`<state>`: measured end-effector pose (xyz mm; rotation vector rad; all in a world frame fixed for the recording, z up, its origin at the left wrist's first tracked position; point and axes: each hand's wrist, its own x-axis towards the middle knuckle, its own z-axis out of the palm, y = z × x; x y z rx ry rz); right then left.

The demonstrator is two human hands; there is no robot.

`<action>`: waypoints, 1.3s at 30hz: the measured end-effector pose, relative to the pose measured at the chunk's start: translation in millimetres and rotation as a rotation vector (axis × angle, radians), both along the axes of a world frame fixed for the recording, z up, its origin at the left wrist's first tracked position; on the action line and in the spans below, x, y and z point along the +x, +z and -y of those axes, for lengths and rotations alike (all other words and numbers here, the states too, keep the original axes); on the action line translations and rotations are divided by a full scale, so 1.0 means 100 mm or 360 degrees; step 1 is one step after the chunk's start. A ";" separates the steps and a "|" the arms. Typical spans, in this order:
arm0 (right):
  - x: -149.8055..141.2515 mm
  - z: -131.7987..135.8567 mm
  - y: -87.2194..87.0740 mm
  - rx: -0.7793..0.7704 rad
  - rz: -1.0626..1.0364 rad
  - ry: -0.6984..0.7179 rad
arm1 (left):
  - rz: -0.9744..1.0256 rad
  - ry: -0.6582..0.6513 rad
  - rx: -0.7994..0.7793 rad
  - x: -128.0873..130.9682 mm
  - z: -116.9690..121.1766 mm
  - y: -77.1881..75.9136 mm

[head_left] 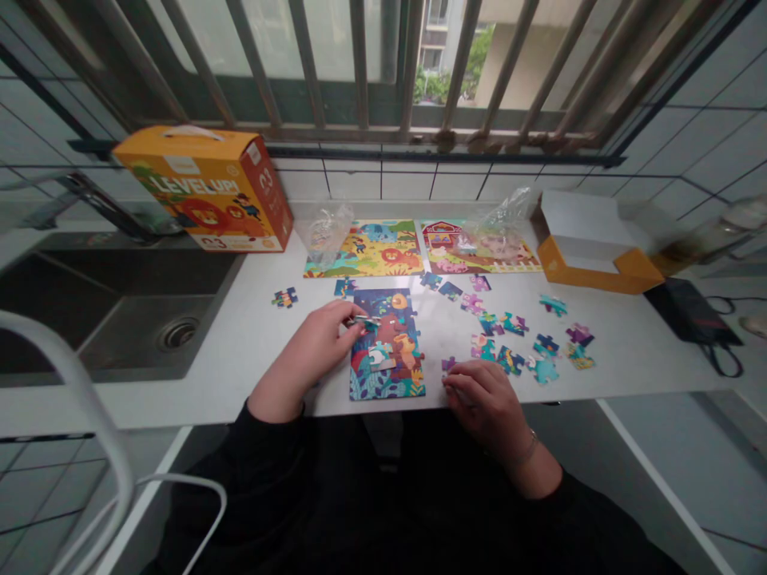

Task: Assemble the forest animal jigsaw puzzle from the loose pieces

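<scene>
Black sleeves [252,471] seen foremost; puzzle piece [363,321] pinched by left hand [311,351] over assembled puzzle [387,343]; right hand [485,399] curled, grip unclear, beside purple piece [448,364].

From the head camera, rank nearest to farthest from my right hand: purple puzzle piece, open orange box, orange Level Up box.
1. Small purple jigsaw piece, just left of the right hand.
2. Open orange-and-white cardboard box, back right.
3. Orange LEVEL UP cardboard box, back left.

Here we go: jigsaw puzzle [387,343] mid-surface [257,351], loose pieces [511,360] to its right, carton [204,188] behind at left, sink [137,319] alongside on the left!
</scene>
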<state>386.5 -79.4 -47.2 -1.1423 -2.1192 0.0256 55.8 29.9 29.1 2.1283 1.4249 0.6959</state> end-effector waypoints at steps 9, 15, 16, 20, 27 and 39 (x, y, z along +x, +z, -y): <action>-0.29 -0.07 0.24 -0.0198 -0.0271 -0.0101 | 0.0324 -0.0557 -0.0067 0.84 0.44 -0.14; -0.34 -0.28 0.29 -0.0603 -0.0501 -0.0318 | 0.0227 -0.0197 0.0255 0.76 0.45 -0.20; -0.34 -0.31 0.30 -0.0651 -0.0529 -0.0367 | 0.0179 -0.0198 0.0277 0.75 0.48 -0.23; -0.38 -0.40 0.29 -0.0719 -0.0555 -0.0528 | -0.0010 -0.0320 0.0279 0.75 0.60 -0.37; -0.44 -0.40 0.17 -0.0695 -0.0289 -0.0636 | -0.0310 -0.0346 0.0242 0.79 0.66 -0.49; -0.49 -0.35 0.14 -0.0311 0.0226 -0.0526 | -0.0445 -0.0298 0.0372 0.77 0.70 -0.49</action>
